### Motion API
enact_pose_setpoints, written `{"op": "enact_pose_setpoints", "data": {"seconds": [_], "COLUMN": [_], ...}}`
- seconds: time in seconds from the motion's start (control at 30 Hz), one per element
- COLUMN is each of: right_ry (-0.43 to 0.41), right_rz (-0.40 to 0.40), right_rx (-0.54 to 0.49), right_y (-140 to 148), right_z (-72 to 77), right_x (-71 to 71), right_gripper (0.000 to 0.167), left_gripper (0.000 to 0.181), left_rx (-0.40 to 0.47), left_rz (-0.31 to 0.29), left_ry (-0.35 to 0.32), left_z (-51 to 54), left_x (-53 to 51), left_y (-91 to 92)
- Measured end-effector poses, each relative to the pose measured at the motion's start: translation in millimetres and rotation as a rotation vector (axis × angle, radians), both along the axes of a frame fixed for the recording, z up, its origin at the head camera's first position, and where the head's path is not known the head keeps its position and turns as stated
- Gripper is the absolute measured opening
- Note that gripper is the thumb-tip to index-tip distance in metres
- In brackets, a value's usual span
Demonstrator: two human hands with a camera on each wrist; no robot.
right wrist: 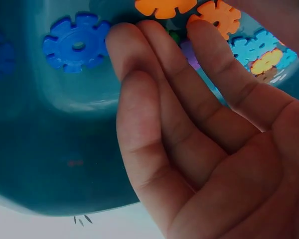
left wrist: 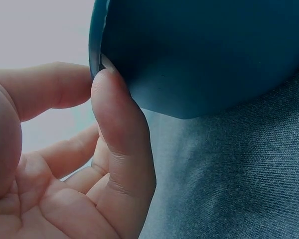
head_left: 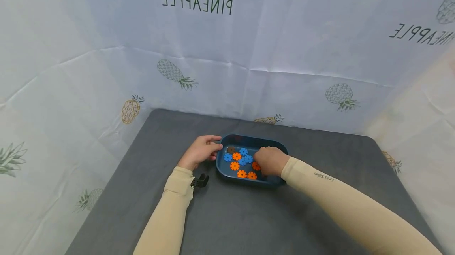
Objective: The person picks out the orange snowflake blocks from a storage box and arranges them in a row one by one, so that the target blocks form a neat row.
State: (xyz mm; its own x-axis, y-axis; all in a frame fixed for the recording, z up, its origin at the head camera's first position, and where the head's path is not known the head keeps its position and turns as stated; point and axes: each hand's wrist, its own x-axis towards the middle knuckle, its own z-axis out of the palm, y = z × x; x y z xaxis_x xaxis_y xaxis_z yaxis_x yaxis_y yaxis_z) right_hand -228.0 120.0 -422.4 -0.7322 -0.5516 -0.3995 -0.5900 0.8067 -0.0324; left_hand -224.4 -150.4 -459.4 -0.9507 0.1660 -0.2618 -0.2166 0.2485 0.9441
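Note:
A dark blue tray [head_left: 263, 142] lies on the grey table, holding several notched snowflake discs in orange, blue and brown. At its left end, my left hand [head_left: 202, 150] pinches the tray's rim between thumb and fingers, seen close up in the left wrist view. My right hand [head_left: 271, 161] is down inside the right part of the tray, its fingers [right wrist: 204, 119] loosely bent among the discs. Beside its fingertips are a blue disc [right wrist: 60, 42] and an orange disc [right wrist: 164, 7]; no disc shows between thumb and fingers.
The grey table [head_left: 234, 223] extends around the tray. A white curtain [head_left: 227, 41] printed with pineapples hangs behind it and along both sides. A black strap [head_left: 200, 181] is on the left wrist, over a beige sleeve [head_left: 167, 211].

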Motion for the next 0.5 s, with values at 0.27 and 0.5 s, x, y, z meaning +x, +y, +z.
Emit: {"op": "enact_pose_setpoints", "data": {"seconds": [0.27,0.5], "right_ry": [-0.021,-0.038], "right_rz": [-0.025,-0.039], "right_rx": [-0.002,-0.042], "right_y": [-0.3,4.0], "right_z": [0.8,7.9], "right_x": [-0.6,-1.5], "right_gripper": [0.019,0.02], "left_gripper": [0.049,0.048], "left_rx": [-0.005,0.002], "left_rz": [0.006,0.009], "left_ry": [-0.01,-0.019], "left_z": [0.5,-2.0], "left_x": [-0.1,-0.5], "left_y": [0.7,-2.3]}}
